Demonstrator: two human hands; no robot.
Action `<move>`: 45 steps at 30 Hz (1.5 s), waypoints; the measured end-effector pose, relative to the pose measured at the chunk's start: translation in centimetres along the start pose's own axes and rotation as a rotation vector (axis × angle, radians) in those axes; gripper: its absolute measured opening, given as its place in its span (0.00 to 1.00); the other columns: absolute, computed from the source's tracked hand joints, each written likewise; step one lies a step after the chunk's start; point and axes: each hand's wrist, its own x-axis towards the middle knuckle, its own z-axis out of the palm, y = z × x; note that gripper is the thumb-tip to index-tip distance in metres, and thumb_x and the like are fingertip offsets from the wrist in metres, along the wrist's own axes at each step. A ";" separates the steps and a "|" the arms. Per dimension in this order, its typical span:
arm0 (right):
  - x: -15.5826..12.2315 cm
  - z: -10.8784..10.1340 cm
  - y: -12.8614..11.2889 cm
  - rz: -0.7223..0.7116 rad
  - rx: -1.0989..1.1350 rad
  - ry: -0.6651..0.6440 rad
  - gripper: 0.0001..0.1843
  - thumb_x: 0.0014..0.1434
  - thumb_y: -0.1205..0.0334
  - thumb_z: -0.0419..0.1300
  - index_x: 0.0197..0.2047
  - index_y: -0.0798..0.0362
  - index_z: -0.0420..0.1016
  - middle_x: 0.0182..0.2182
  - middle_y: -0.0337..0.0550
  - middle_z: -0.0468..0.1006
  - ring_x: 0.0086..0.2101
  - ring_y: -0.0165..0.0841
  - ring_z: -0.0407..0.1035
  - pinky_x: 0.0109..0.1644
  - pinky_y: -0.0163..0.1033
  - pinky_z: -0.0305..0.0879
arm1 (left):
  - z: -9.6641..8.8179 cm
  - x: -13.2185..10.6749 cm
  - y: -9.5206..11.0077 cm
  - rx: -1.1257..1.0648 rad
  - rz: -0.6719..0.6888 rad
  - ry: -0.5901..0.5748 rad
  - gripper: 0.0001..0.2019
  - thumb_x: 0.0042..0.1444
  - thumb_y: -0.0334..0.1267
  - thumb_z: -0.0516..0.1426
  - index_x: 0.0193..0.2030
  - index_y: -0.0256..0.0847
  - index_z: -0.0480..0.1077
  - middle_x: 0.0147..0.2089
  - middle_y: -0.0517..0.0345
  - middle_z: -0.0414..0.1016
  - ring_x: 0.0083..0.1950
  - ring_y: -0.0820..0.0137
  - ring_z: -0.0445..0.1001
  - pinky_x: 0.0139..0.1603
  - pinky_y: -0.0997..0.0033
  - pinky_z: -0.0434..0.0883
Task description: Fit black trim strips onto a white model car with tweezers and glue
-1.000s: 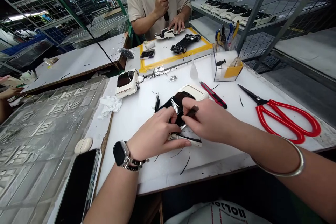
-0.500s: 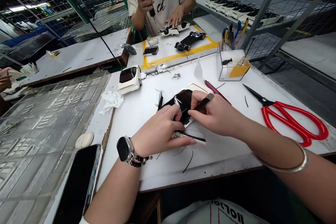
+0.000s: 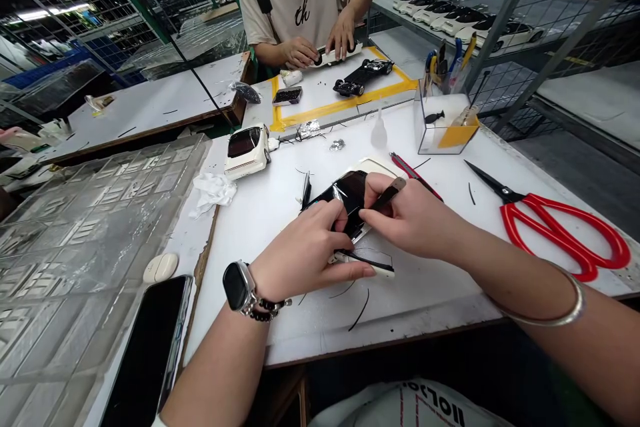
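A white model car with a dark roof lies on the white worktop in front of me, partly covered by my hands. My left hand is closed on its near side, fingers curled over the edge and thumb stretched along an open door with black trim. In my right hand, thumb and fingers pinch dark metal tweezers over the car's dark window area. The tips of the tweezers are hidden. Another opened part stands up at the car's far left side.
Large red-handled scissors lie right, near a red cutter and a clear tool box. A second white model car, crumpled tissue and a phone are left. Opposite, a co-worker's hands handle another car body.
The co-worker has let go of the black screwdriver, and both their hands are now on the car body. My own hands have barely moved.
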 end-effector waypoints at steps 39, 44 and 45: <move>-0.3 0.9 -0.1 -0.122 -0.063 -0.035 0.06 0.55 0.68 0.53 0.31 0.52 0.56 0.16 0.30 0.59 0.18 0.26 0.54 0.23 0.32 0.47 | 0.1 0.0 -0.1 -0.002 -0.024 -0.022 0.22 0.55 0.57 0.53 0.35 0.41 0.78 0.37 0.52 0.62 0.38 0.68 0.61 0.42 0.64 0.65; 0.4 1.1 -0.9 -0.143 -0.135 -0.168 0.03 0.57 0.69 0.48 0.33 0.52 0.56 0.24 0.37 0.68 0.23 0.29 0.59 0.27 0.34 0.48 | 0.2 0.0 -0.3 -0.004 -0.032 -0.034 0.21 0.55 0.57 0.53 0.36 0.42 0.78 0.38 0.51 0.63 0.41 0.65 0.62 0.43 0.63 0.65; 0.5 1.0 -0.9 -0.145 -0.123 -0.177 0.03 0.57 0.69 0.47 0.33 0.52 0.56 0.24 0.37 0.69 0.24 0.29 0.60 0.27 0.34 0.49 | 0.2 0.0 -0.3 -0.005 -0.038 -0.036 0.21 0.55 0.57 0.53 0.36 0.42 0.78 0.38 0.51 0.63 0.41 0.65 0.62 0.43 0.63 0.65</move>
